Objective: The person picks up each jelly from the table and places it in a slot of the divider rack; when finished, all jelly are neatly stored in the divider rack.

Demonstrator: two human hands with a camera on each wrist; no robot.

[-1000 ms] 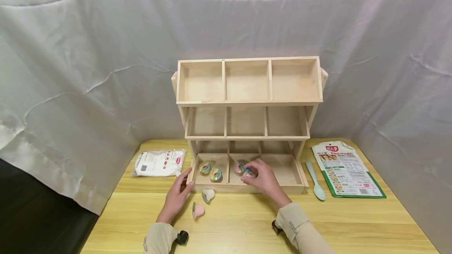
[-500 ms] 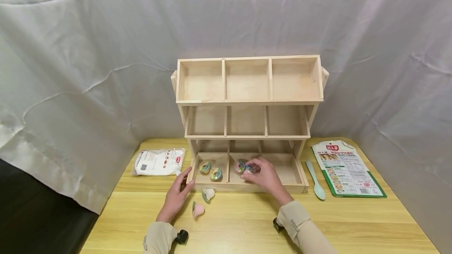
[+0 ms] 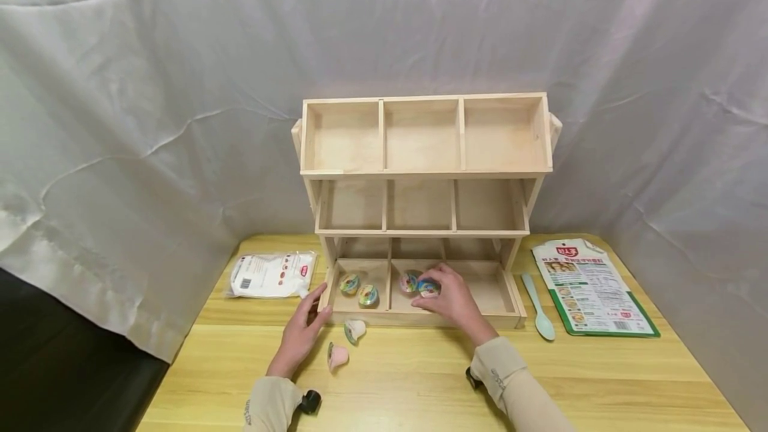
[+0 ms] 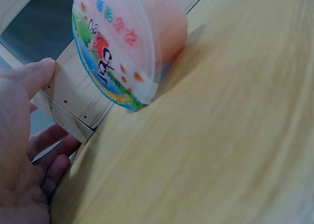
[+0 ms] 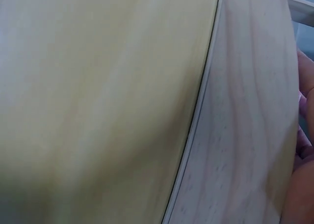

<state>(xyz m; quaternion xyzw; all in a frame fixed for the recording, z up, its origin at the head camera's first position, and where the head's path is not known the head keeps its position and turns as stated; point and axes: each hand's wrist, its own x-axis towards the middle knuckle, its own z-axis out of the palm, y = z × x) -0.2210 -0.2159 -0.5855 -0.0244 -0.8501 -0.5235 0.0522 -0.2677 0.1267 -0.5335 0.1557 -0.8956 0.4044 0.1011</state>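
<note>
A three-tier wooden rack [image 3: 423,318] stands on the table, each tier split into compartments. At its lower left front corner my left hand [image 3: 298,335] grips the wood, thumb on the front board and fingers round the side. My right hand [image 3: 451,299] reaches into the bottom middle compartment and holds a jelly cup [image 3: 429,287] by its edge. Beside it lies another jelly cup [image 3: 409,283], lid up. Two jelly cups [image 3: 349,284] sit in the bottom left compartment. On the table near my left hand, a white jelly cup [image 3: 355,331] and a pink jelly cup [image 4: 169,25] lie on their sides.
A white plastic pouch [image 3: 273,275] lies left of the rack. To the right are a pale green spoon [image 3: 538,309] and a white and green food packet [image 3: 594,289]. Grey cloth [image 3: 420,32] hangs behind and at both sides.
The jelly cup in my right hand has settled beside the other one, and its lid now shows more. My right fingers have shifted slightly up and right. My left hand stays put.
</note>
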